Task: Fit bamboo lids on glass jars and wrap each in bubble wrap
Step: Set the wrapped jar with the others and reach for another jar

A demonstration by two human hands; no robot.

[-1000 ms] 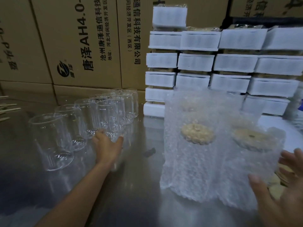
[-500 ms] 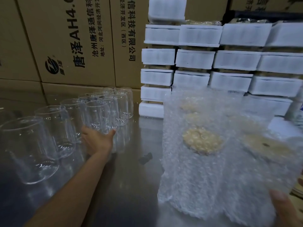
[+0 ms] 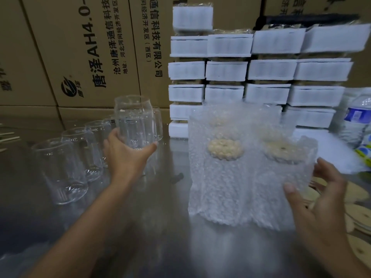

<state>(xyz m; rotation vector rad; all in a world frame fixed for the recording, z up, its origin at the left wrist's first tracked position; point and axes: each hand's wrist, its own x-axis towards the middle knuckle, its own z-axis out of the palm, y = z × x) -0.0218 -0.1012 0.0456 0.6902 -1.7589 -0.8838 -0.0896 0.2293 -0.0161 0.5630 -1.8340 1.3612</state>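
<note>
My left hand (image 3: 126,155) grips a clear glass jar (image 3: 134,119) by its base and holds it upright above the steel table. Several more empty glass jars (image 3: 60,169) stand in a row at the left. In the middle right stand bubble-wrapped jars (image 3: 224,177) with bamboo lids (image 3: 224,149) showing through the wrap. My right hand (image 3: 315,199) is spread with fingers apart beside the right wrapped jar (image 3: 281,183), its fingertips at the wrap. Loose bamboo lids (image 3: 357,213) lie at the right edge.
White foam-wrapped packs (image 3: 226,71) are stacked behind the wrapped jars. Brown cardboard cartons (image 3: 84,53) form the back wall. A plastic water bottle (image 3: 357,121) stands at the far right. Thin wooden sticks (image 3: 8,137) lie at the far left. The table (image 3: 156,227) is shiny steel.
My left hand has closed on one jar from the row and lifted it up and to the right. My right hand has come back into view beside the right wrapped jar.
</note>
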